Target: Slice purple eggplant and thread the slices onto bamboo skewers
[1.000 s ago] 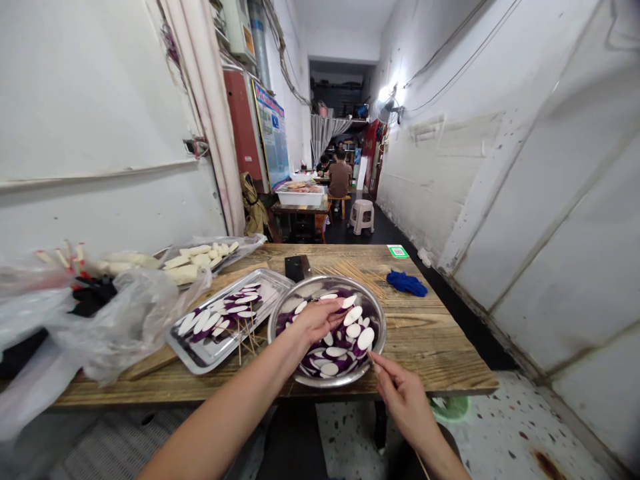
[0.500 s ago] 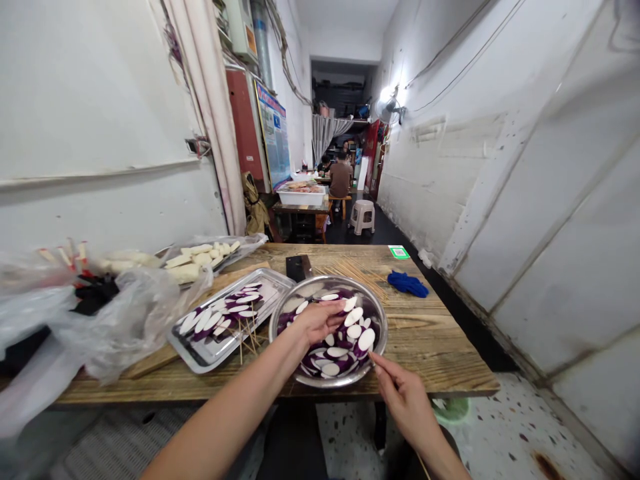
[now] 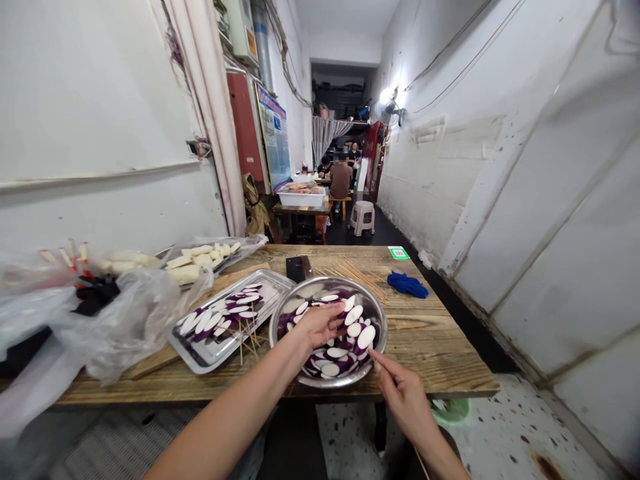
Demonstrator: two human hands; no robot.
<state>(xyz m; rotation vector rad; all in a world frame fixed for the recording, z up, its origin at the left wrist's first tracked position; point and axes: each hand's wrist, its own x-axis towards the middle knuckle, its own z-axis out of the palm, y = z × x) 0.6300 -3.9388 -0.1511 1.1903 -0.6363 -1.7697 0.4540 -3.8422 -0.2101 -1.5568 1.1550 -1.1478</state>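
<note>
Bowl (image 3: 295, 375) and tray (image 3: 200, 357): shiny smooth metal. Tabletop (image 3: 430, 340): rough, matt wood. Bags (image 3: 125, 320): thin glossy plastic. Blue cloth (image 3: 407, 284): soft, matt.

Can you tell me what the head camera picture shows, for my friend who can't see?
A left hand reaches into a metal bowl of purple-edged slices while the right hand pinches a thin skewer, on a wooden table.

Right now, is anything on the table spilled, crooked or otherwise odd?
Mostly tidy. The tray of skewered slices sits askew, propped on a wooden board, with skewer ends poking over its rim. Loose skewers lie scattered behind the bowl. Nothing looks spilled or damaged.
</note>
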